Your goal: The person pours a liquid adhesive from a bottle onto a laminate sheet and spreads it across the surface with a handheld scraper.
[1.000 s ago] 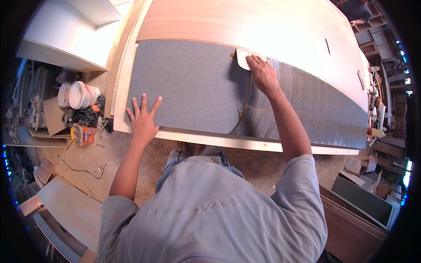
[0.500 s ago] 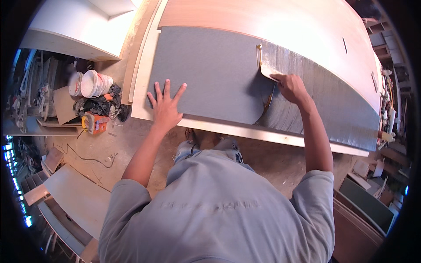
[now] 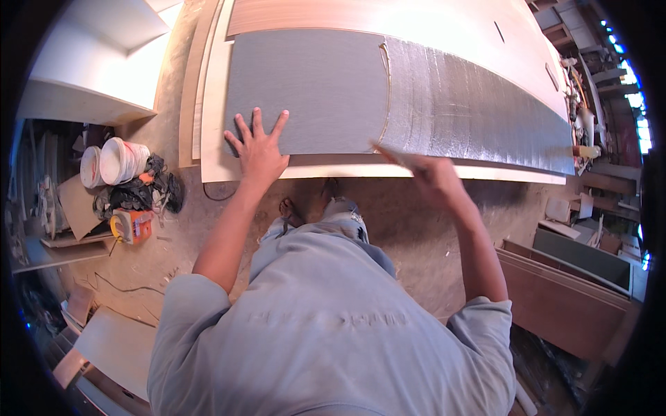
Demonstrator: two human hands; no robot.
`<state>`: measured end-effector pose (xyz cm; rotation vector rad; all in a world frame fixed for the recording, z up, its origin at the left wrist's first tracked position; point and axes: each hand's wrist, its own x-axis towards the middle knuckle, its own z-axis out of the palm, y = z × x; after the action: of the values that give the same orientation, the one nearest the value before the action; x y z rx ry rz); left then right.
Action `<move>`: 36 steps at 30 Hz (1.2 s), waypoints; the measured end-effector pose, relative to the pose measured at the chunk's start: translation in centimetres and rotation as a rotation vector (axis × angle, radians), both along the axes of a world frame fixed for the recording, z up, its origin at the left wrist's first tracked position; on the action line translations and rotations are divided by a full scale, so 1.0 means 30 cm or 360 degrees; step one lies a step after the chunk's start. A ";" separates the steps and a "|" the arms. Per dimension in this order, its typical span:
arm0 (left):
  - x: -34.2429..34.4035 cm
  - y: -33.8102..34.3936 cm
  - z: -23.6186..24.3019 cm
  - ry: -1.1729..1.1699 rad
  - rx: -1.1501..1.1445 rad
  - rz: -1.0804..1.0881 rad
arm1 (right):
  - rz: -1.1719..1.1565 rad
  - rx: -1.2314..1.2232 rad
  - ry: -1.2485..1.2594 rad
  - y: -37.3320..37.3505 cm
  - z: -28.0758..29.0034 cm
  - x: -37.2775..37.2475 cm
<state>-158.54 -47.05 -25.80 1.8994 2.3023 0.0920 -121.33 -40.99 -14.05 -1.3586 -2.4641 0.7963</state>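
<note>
Spotted a white cabinet point(image 3: 76, 66) at upper left, brightly lit inside. Found two pale buckets point(image 3: 121, 163) below it, side by side, next to black plastic bags point(image 3: 166, 193) and just above an orange box point(image 3: 139, 226). Had left hand point(image 3: 261, 154) spread flat on the front left corner of the grey sheet point(image 3: 316, 93), fingers fanned out, palm at the front edge. Saw the sheet lying on a pale board point(image 3: 333, 168), near its front side, with a wider wood panel point(image 3: 305, 19) behind. Noted matte grey on the sheet's left part, then a thin tan glue-like line point(image 3: 387, 87) running front to back, then a glossy, streaked coating point(image 3: 479, 107) on the right part. Caught the spreader point(image 3: 395, 154) at the front end of that line, nearly edge-on and blurred; couldn't tell contact with the sheet. Had right hand point(image 3: 437, 179) closed around the spreader's other end, over the board's front edge. Logged brown boards point(image 3: 562, 298) on edge at lower right, with a dark green panel point(image 3: 583, 260) just behind.
</note>
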 end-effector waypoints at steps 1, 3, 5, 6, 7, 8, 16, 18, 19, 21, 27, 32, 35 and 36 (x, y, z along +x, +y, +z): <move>0.003 -0.005 0.005 0.0001 -0.0015 -0.0008 | -0.0144 -0.0101 -0.0037 0.032 0.074 -0.009; 0.001 -0.008 0.024 0.0033 -0.0042 -0.0014 | -0.0268 -0.0181 0.0100 0.124 0.156 -0.042; 0.019 -0.031 0.025 0.0056 -0.0058 -0.0009 | -0.0155 0.0051 0.0004 0.226 0.168 -0.131; 0.024 -0.046 0.016 0.0066 -0.0052 0.0005 | -0.0093 0.0166 -0.0038 0.284 0.170 -0.183; 0.020 -0.052 0.014 0.0040 -0.0052 0.0018 | -0.0021 0.0284 -0.0113 0.345 0.146 -0.227; 0.021 -0.059 0.013 0.0006 -0.0057 0.0021 | 0.0041 0.0397 -0.0195 0.401 0.095 -0.256; 0.005 -0.052 0.006 0.0089 -0.0011 -0.0118 | 0.0292 0.0780 -0.0553 0.780 -0.270 -0.308; 0.013 -0.054 -0.008 0.0090 -0.0024 -0.0093 | 0.0305 0.0679 -0.0498 0.790 -0.287 -0.302; 0.018 -0.048 -0.012 0.0092 -0.0023 -0.0083 | 0.0291 0.0686 -0.0491 0.796 -0.290 -0.292; 0.017 -0.047 -0.034 0.0103 0.0009 -0.0063 | 0.0255 0.0700 -0.0480 0.801 -0.295 -0.267; 0.015 -0.024 -0.032 -0.0007 0.0014 -0.0044 | 0.0194 0.0674 -0.0524 0.861 -0.278 -0.246; 0.015 -0.026 -0.029 0.0010 0.0000 -0.0038 | 0.0176 0.0721 -0.0446 0.880 -0.348 -0.242; 0.011 -0.036 -0.030 0.0004 0.0025 -0.0049 | 0.0205 0.0654 -0.0403 0.874 -0.336 -0.263; 0.007 -0.038 -0.032 0.0023 0.0026 -0.0061 | 0.0220 0.0621 -0.0385 0.874 -0.331 -0.271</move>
<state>-158.31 -48.18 -26.76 1.9577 2.2802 0.0935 -129.45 -14.77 -23.99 -1.2076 -2.7308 0.1591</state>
